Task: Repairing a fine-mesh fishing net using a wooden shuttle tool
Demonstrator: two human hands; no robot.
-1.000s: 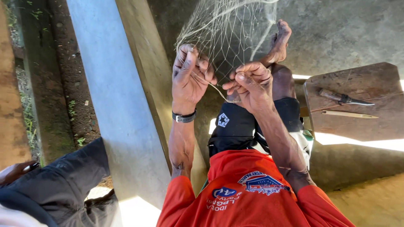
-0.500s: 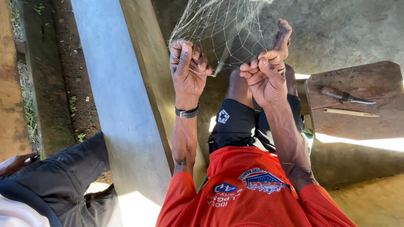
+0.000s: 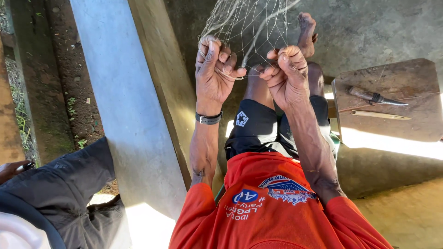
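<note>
A pale fishing net (image 3: 251, 23) of thin cord hangs stretched in front of me, running off the top of the view. My left hand (image 3: 213, 74) pinches the net's lower edge, with a dark strap on its wrist. Close beside it, my right hand (image 3: 287, 74) is closed around strands of the same net. Below them are my legs in dark shorts (image 3: 258, 129), and my bare foot (image 3: 307, 27) is pushed against the net. An orange shirt (image 3: 272, 207) fills the bottom of the view.
A wooden board (image 3: 392, 120) at the right carries a knife (image 3: 376, 97) and a thin pointed wooden stick (image 3: 380, 115). A grey concrete beam (image 3: 124, 106) runs along the left. Another person's dark-clad leg (image 3: 60, 184) and hand (image 3: 11, 169) are at the lower left.
Both hands have risen and moved slightly apart, pulling the net taut. The view has shifted a little with them.
</note>
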